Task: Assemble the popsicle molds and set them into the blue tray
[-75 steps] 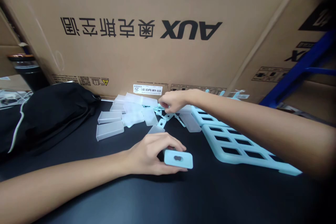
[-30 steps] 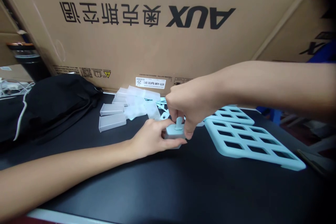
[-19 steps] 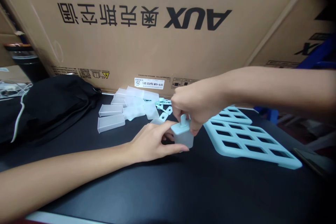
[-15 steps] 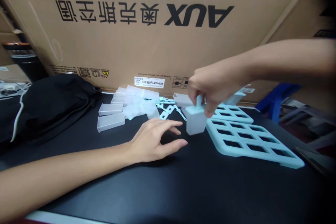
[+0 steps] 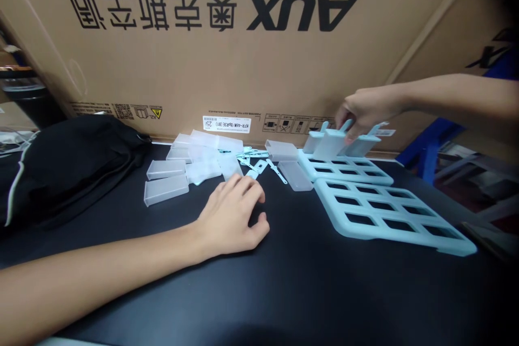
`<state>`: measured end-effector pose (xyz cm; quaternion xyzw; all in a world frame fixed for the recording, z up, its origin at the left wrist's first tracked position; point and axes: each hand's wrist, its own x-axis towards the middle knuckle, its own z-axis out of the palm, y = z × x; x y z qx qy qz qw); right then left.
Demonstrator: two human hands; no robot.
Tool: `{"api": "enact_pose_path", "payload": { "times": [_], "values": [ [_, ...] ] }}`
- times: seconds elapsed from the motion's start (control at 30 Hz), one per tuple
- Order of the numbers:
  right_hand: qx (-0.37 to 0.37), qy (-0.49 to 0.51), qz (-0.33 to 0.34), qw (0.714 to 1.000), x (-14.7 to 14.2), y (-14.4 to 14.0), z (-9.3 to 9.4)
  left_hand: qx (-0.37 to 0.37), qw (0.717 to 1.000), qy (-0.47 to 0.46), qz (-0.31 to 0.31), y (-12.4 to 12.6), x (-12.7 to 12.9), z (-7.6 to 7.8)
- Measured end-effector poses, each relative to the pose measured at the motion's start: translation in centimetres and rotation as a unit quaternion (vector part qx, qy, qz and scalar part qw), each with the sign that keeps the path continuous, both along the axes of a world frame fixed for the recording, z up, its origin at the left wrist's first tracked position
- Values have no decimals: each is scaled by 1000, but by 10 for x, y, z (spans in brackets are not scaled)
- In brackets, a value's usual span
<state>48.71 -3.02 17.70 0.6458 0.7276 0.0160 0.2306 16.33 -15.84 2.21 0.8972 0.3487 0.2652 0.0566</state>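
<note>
My right hand (image 5: 360, 111), at the back right, pinches the blue stick handle of a frosted ice pop mold (image 5: 330, 142). This mold is over the rear row of the far light-blue rack (image 5: 389, 179); I cannot tell how deep it sits in a slot. On either side of it, two more ice pop molds (image 5: 311, 142) stand upright in that row. My left hand (image 5: 231, 219) rests on the black table, fingers loosely curved and thumb apart, holding nothing. Just beyond its fingertips lie blue ice pop sticks (image 5: 277, 172) and frosted mold cups (image 5: 166, 189).
A second light-blue rack (image 5: 357, 232) with bare slots lies in front of the far one. Two loose cups (image 5: 295, 175) lie left of the racks. A large cardboard box (image 5: 203, 70) stands along the back. Black cloth (image 5: 81, 165) and a dark bottle (image 5: 30, 97) occupy the left.
My right hand has carried the ice pop mold back and right, from beside the near rack to the far rack's rear row. My left hand has drawn slightly left, its fingers curling more.
</note>
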Motion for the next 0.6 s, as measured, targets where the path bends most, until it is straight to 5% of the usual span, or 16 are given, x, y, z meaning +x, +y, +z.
{"api": "enact_pose_path", "payload": {
  "times": [0.33, 0.6],
  "values": [
    [11, 28, 52, 998, -9, 0, -19, 6, 1000, 14, -3, 1, 0, 0],
    [-1, 28, 28, 999, -18, 1, 5, 15, 1000, 16, -10, 0, 0, -1]
  ]
}}
